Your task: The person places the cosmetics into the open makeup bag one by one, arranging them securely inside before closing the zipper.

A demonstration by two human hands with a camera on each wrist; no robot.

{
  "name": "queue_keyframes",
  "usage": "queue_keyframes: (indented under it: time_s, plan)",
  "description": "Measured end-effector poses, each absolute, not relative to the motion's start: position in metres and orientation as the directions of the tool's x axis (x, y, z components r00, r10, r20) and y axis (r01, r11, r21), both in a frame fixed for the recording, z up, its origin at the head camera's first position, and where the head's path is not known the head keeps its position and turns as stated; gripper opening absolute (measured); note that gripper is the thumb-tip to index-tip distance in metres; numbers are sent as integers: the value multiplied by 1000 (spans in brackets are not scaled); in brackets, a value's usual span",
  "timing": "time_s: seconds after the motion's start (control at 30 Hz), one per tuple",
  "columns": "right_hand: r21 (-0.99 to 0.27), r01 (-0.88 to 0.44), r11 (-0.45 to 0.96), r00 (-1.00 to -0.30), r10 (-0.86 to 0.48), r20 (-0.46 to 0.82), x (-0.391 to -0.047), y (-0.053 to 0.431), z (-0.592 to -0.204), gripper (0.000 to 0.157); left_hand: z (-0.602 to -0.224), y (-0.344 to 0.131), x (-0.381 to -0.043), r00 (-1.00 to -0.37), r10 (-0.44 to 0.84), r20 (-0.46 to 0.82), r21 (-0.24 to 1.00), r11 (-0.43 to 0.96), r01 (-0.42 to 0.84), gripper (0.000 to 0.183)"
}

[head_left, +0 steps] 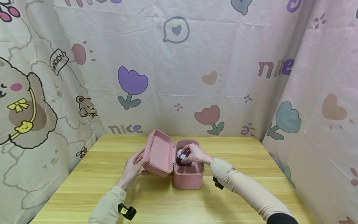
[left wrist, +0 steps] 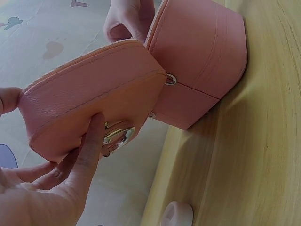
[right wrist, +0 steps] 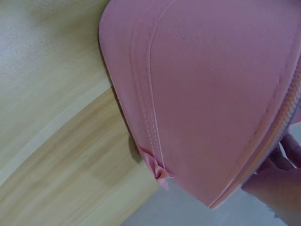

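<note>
A pink zippered cosmetic case [head_left: 189, 182] stands on the table, its lid [head_left: 161, 152] swung out to the left. My left hand [head_left: 132, 168] holds that lid by its left edge, thumb at the zippered rim and fingers against the outer face, as the left wrist view shows. Inside the case, my right hand [head_left: 195, 153] pinches a small dark blue-purple item with a pale label [head_left: 183, 156]; its exact kind is unclear. Below it in the case lies a flat dark thing [head_left: 184, 164]. A pale rounded thing [head_left: 179, 152] sits beside the fingers, partly covered.
The case rests on a wood-grain table [head_left: 229, 199], with a printed cloth [head_left: 173, 62] hanging behind and at both sides. A pale round object [left wrist: 178, 215] lies on the table in the left wrist view. A metal-trimmed handle [left wrist: 117, 136] sticks out from the lid.
</note>
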State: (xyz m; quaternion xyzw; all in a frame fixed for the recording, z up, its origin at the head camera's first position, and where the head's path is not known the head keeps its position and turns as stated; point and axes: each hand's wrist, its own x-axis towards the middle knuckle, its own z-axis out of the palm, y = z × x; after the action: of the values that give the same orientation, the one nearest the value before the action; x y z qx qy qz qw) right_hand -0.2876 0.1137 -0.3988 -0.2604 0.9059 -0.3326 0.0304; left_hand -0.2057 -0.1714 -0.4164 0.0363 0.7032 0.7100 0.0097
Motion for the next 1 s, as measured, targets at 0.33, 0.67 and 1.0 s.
queue_keyframes:
  time_s: [0.33, 0.67, 1.0]
  plan:
    - [-600, -457, 657, -862, -493, 116, -287, 112, -403, 33, -417, -172, -206, -996, 74, 40, 999, -24, 39, 67]
    - [-582, -491, 648, -845, -518, 136, -285, 109, -407, 29, -417, -172, -205, -997, 73, 38, 999, -31, 36, 68]
    - [-568, -497, 656, -846, -511, 151, -286, 108, -411, 33, -416, -173, -205, -996, 78, 36, 999, -26, 34, 68]
